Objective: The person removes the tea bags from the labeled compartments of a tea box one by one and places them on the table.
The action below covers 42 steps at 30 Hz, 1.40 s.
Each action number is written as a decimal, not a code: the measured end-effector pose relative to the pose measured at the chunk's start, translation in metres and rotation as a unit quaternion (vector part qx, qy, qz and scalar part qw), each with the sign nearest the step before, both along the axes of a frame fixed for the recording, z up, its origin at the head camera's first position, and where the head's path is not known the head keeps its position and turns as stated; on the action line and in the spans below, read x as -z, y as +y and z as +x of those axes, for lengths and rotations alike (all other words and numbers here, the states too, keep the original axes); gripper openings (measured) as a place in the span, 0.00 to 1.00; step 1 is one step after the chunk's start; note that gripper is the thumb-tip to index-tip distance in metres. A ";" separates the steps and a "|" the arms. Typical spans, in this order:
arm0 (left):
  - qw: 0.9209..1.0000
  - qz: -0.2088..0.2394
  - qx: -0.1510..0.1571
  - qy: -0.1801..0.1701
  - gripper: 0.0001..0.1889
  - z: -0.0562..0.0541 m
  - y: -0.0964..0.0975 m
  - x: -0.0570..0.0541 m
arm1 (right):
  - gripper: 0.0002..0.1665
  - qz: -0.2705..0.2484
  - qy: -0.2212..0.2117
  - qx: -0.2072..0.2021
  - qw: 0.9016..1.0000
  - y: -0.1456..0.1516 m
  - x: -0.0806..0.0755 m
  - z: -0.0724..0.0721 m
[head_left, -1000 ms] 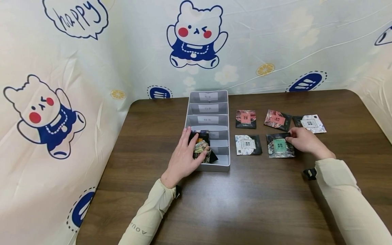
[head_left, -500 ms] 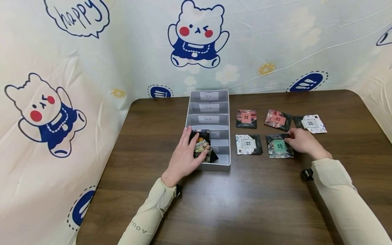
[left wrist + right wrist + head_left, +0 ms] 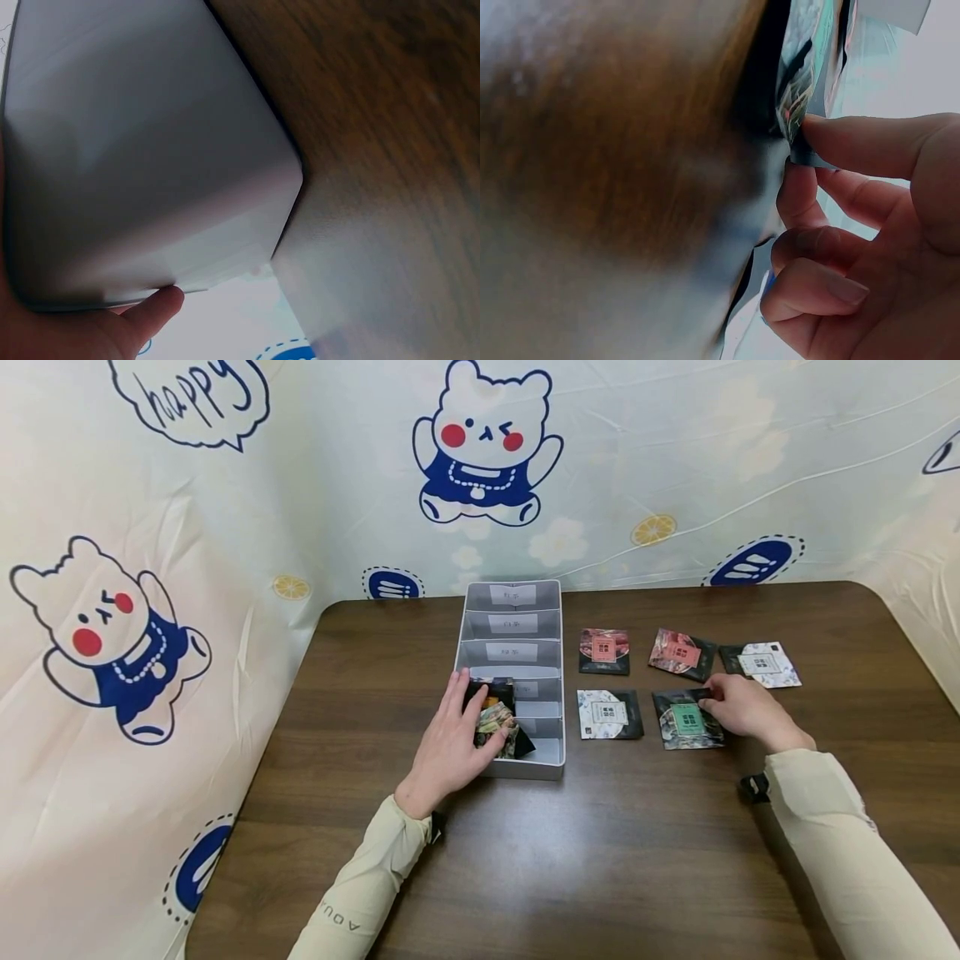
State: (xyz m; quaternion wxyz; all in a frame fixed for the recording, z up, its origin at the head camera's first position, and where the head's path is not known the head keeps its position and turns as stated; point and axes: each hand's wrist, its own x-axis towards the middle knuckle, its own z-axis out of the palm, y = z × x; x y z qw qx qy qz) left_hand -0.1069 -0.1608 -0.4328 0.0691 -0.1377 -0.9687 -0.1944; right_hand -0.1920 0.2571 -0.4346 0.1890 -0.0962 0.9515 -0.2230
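My right hand [image 3: 752,710] pinches the right edge of a tea sachet [image 3: 687,720] with a green label, between thumb and fingers. In the right wrist view the sachet [image 3: 801,75] is seen edge-on, lifted at the pinched end. The left hand [image 3: 447,739] lies across the left rim of a grey divided box [image 3: 525,770], fingers extended. Under and beside those fingers, a dark sachet [image 3: 501,688] with some orange and a green-patterned sachet [image 3: 493,718] sit in the near compartments, partly hidden. The left wrist view shows mostly the box's outer wall [image 3: 150,150].
Two red-labelled sachets [image 3: 603,652] [image 3: 681,653] and two white-patterned ones [image 3: 609,714] [image 3: 763,663] lie on the brown table [image 3: 570,877]. Paper labels [image 3: 513,624] mark the box's compartments. A printed cloth [image 3: 330,485] hangs behind the table.
The green-labelled sachet has shifted and turned slightly in my right hand's pinch. My left hand stays in place on the box.
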 end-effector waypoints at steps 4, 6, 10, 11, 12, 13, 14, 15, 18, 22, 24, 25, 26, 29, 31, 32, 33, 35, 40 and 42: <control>1.000 0.000 0.002 0.003 0.36 0.000 0.000 0.000 | 0.20 -0.004 0.000 0.003 1.000 0.000 0.001 0.000; 1.000 0.000 0.002 0.003 0.36 0.000 0.000 0.000 | 0.20 -0.006 0.001 0.005 1.000 -0.001 0.001 0.001; 1.000 0.000 0.001 -0.001 0.36 0.000 -0.001 0.001 | 0.21 -0.004 0.007 0.010 1.000 -0.001 0.000 0.002; 1.000 -0.001 0.000 -0.003 0.36 0.000 0.000 0.000 | 0.21 -0.001 0.007 0.012 1.000 -0.001 0.000 0.003; 1.000 -0.001 0.000 -0.004 0.36 0.000 0.000 0.000 | 0.22 0.002 0.007 0.015 1.000 -0.001 0.000 0.003; 1.000 -0.002 -0.001 -0.006 0.36 0.000 0.000 0.001 | 0.23 0.007 0.005 0.019 1.000 -0.001 -0.001 0.004; 1.000 -0.002 -0.001 -0.006 0.36 0.000 0.000 0.000 | 0.24 0.011 0.003 0.025 1.000 -0.001 -0.002 0.005; 1.000 -0.002 -0.001 -0.006 0.36 0.000 0.000 0.000 | 0.24 0.016 0.002 0.031 0.999 -0.001 -0.002 0.006; 1.000 -0.002 0.001 -0.003 0.36 0.000 0.000 0.000 | 0.25 0.030 0.004 0.046 0.998 0.000 -0.005 0.007; 1.000 -0.001 0.002 0.000 0.36 0.000 0.000 0.000 | 0.24 0.035 0.007 0.051 0.998 0.000 -0.007 0.007; 1.000 -0.001 0.002 0.000 0.36 0.000 -0.001 0.000 | 0.24 0.033 0.006 0.049 0.998 -0.001 -0.009 0.007; 1.000 -0.002 0.002 0.000 0.36 0.000 -0.001 0.000 | 0.24 0.032 0.006 0.048 0.998 -0.002 -0.009 0.007; 1.000 -0.002 0.002 -0.001 0.36 0.000 -0.001 0.000 | 0.24 0.031 0.006 0.048 0.998 -0.002 -0.009 0.007; 1.000 0.000 0.002 -0.002 0.36 0.000 -0.001 0.000 | 0.24 0.027 0.006 0.046 0.999 -0.004 -0.009 0.007; 1.000 0.001 0.002 -0.001 0.36 0.000 0.000 0.000 | 0.24 0.025 0.008 0.045 0.999 -0.006 -0.009 0.007; 1.000 0.001 0.002 -0.001 0.36 0.000 0.000 0.000 | 0.24 0.023 0.010 0.044 0.999 -0.007 -0.009 0.007; 1.000 0.001 0.003 0.000 0.36 0.000 0.000 0.000 | 0.23 0.021 0.012 0.043 0.999 -0.008 -0.009 0.007; 1.000 0.000 0.004 0.003 0.36 0.000 0.000 0.000 | 0.23 0.016 0.018 0.040 0.999 -0.010 -0.010 0.007; 1.000 -0.002 0.004 0.006 0.37 -0.001 0.000 0.000 | 0.23 -0.002 0.038 0.030 0.999 -0.021 -0.014 0.006; 1.000 0.000 0.002 0.005 0.37 0.000 0.000 0.000 | 0.22 -0.008 0.043 0.027 0.999 -0.027 -0.016 0.005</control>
